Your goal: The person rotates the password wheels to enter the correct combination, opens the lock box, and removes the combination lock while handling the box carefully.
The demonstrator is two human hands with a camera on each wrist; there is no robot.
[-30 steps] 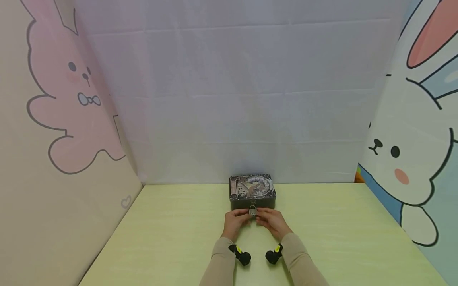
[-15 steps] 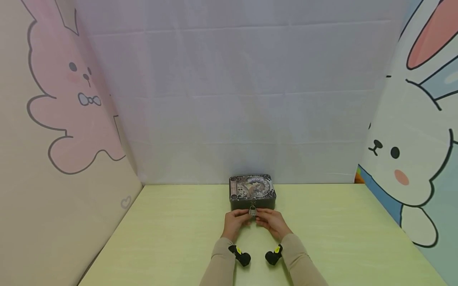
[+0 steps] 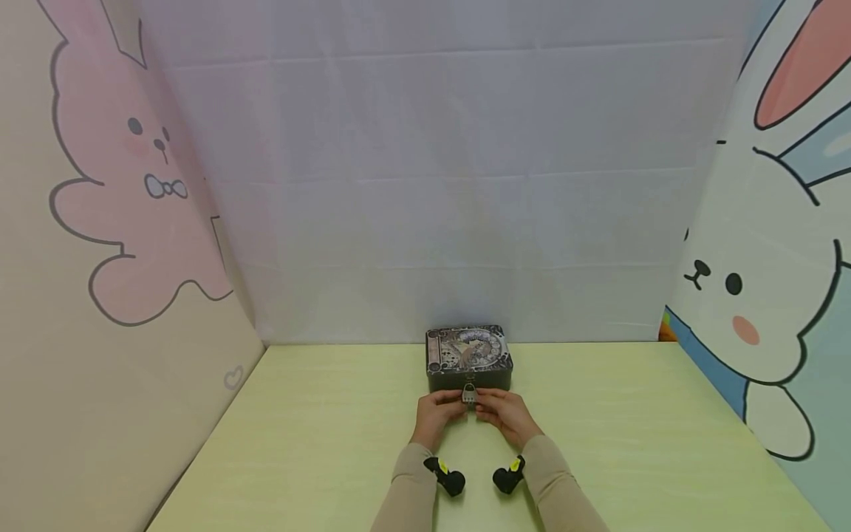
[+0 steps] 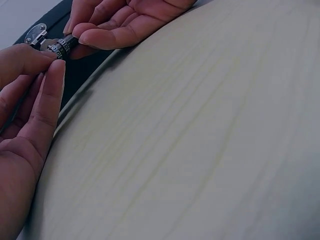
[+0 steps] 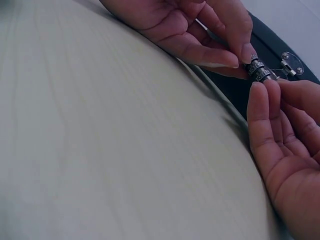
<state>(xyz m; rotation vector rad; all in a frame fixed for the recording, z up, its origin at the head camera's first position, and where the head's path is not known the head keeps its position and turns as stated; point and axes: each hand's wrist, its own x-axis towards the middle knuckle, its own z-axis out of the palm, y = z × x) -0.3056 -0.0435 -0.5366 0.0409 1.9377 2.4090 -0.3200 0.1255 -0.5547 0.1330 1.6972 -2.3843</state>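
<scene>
A small combination padlock (image 3: 469, 395) hangs at the front of a dark tin box (image 3: 469, 349) with an ornate printed lid. My left hand (image 3: 435, 417) pinches the padlock from the left with thumb and fingers. From the other side, my right hand (image 3: 508, 414) holds it by its right end. Black number dials (image 4: 61, 47) with white digits show between the fingertips in the left wrist view. Behind the padlock, the metal latch (image 5: 292, 64) sits on the box's front wall. The box's lid is down.
The box stands on a pale yellow-green table (image 3: 319, 421), near the white cloth backdrop (image 3: 425, 185). Side panels with a pink rabbit (image 3: 133, 162) and a white rabbit (image 3: 764, 295) border the table. Black wrist cameras (image 3: 454, 482) sit at both cuffs.
Both hands keep their place at the padlock. Its dials show a little more plainly in the head view, as the padlock has tipped slightly. The box stays put.
</scene>
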